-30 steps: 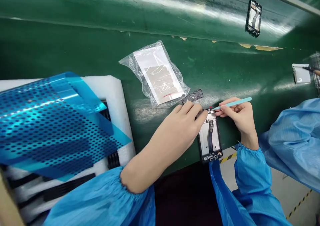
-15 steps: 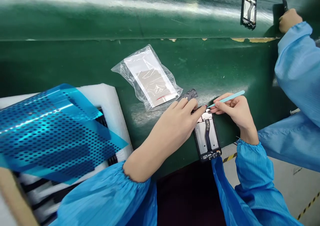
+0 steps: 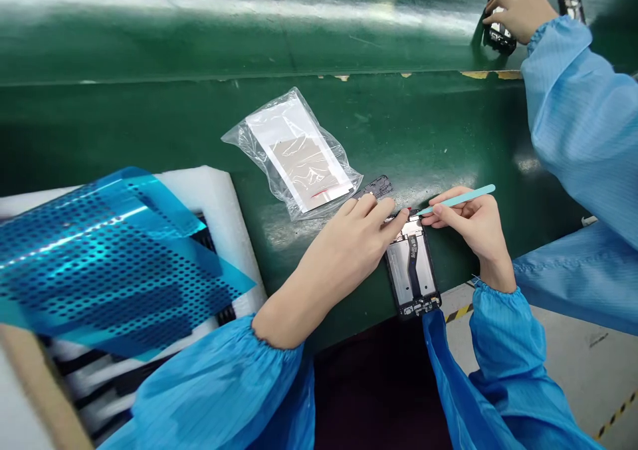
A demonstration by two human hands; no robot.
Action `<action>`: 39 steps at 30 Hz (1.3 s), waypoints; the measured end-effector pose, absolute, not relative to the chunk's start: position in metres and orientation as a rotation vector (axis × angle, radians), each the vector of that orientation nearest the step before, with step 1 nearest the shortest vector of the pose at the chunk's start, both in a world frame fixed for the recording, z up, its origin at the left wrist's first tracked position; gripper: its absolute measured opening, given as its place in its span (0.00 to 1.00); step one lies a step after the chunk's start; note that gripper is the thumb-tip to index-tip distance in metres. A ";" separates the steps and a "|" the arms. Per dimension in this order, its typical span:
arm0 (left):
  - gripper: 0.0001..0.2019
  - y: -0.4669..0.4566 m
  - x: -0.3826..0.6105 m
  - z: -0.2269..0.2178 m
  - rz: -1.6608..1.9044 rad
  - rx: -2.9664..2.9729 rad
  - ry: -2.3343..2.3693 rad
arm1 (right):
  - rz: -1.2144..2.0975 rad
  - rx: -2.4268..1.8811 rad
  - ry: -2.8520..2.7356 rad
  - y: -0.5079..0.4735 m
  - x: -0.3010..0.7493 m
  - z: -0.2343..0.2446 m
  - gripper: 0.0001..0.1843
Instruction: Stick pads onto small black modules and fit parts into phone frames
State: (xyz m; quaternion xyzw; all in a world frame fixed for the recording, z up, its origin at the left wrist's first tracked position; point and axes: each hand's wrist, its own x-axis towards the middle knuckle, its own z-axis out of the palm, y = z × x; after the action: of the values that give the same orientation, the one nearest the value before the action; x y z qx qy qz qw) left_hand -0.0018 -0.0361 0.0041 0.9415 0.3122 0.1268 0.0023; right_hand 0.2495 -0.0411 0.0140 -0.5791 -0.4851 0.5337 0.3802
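Note:
At the table's near edge lies an opened phone (image 3: 423, 264), its metal mid-frame bare and a black flex cable running down the middle. My left hand (image 3: 349, 240) is closed at its upper left corner, the index fingertip pressing on the top edge; the other fingers hide part of the phone. Light blue tweezers (image 3: 463, 199) are pinched in my right hand (image 3: 471, 221), their tip at the phone's top edge. Just beyond my left fingers shows a dark patterned phone part (image 3: 377, 187), partly covered. Whether my left hand also touches that part I cannot tell.
A clear plastic bag (image 3: 299, 151) with white and grey sheets lies ahead. To the left, perforated blue film (image 3: 109, 257) covers a white foam tray (image 3: 219, 191). A co-worker's hand (image 3: 523, 8) is on another opened phone (image 3: 498, 38), with one more phone (image 3: 571, 4) beside it.
My tweezers have shifted slightly to the right and down; my left hand stays at the phone's corner. The co-worker's hand has moved left onto a phone, leaving another lying on the right.

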 end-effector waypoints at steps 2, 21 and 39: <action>0.17 -0.036 -0.002 0.002 0.436 2.915 0.985 | 1.310 -1.471 -1.256 -0.045 0.248 0.013 0.18; 0.15 -0.035 -0.002 0.003 0.543 2.831 1.001 | 1.202 -1.466 -1.207 -0.055 0.235 0.010 0.21; 0.14 -0.034 -0.002 0.003 0.538 2.833 0.992 | 1.156 -1.445 -1.219 -0.060 0.236 0.004 0.19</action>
State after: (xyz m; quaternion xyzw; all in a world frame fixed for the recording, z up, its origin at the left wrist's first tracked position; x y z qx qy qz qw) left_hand -0.0019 -0.0339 0.0026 0.9280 0.3250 0.1761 0.0461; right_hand 0.2361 -0.0603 0.0042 -0.5834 -0.4921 0.4669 0.4466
